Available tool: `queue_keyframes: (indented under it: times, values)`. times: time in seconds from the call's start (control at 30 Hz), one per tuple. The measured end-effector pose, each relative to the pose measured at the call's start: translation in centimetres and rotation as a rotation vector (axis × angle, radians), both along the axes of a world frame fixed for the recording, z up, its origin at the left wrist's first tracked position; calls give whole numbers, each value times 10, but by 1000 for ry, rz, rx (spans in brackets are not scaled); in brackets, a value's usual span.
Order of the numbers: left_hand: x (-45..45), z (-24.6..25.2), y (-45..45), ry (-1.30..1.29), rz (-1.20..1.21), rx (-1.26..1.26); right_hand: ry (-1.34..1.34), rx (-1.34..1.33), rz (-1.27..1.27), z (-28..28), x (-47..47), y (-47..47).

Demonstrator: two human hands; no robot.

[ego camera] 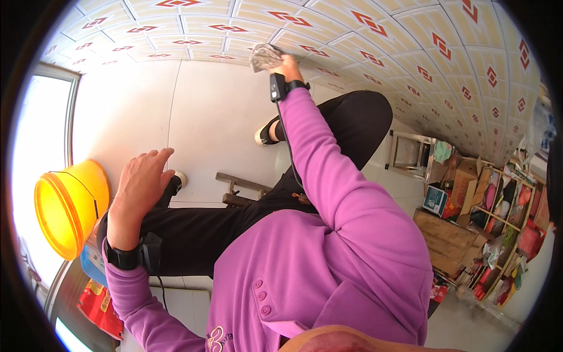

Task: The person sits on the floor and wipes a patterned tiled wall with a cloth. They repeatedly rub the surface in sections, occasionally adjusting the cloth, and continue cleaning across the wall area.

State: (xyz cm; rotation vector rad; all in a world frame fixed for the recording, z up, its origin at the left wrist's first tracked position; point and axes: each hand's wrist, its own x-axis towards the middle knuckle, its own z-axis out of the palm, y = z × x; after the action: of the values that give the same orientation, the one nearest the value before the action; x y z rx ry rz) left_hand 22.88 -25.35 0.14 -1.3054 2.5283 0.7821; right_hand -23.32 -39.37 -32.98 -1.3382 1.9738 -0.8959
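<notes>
My right hand [288,68] is closed around a crumpled grey cloth [265,57]. The cloth is at the foot of a tiled wall [281,33] with red diamond patterns, where the wall meets the floor; whether it presses on the tiles I cannot tell. Over my bent left knee, my left hand [140,185] holds nothing, its thumb apart from the fingers. Close beside that hand is a yellow plastic bucket [94,185] with a wire handle; its contents are not visible.
Pale floor tiles [215,105] spread between my feet. A wooden stool [242,182] is partly hidden under my legs. To the right are a metal-framed stool [411,152], cardboard boxes [464,185] and a cluttered rack [506,215]. A red bag [99,303] lies at lower left.
</notes>
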Motion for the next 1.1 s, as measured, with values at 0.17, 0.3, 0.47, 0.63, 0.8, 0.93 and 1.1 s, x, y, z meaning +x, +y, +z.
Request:
queue_keyframes:
  times: [0.17, 0.3, 0.47, 0.63, 0.8, 0.93, 1.1]
  values:
    - [-14, -5, -10, 116, -119, -100, 378, -298, -107, 73, -95, 52]
    - [-32, -9, -22, 121, -180, -54, -1100, -373, -985, 158, -110, 40]
    - [-43, -7, -30, 69, -184, -29, -1017, -451, -1041, 171, -79, 38]
    - [-39, -6, -31, 22, -169, 26, -917, -465, -1209, 144, -72, 15]
    - [-32, -8, -25, 54, -166, -17, -1138, -316, -1260, 93, -93, -1]
    - [-37, -8, -24, 53, -207, -31, -1391, 23, -798, 38, -99, 13]
    - [-53, -3, -29, 21, -300, 27, -1445, 87, -543, 35, -14, 47]
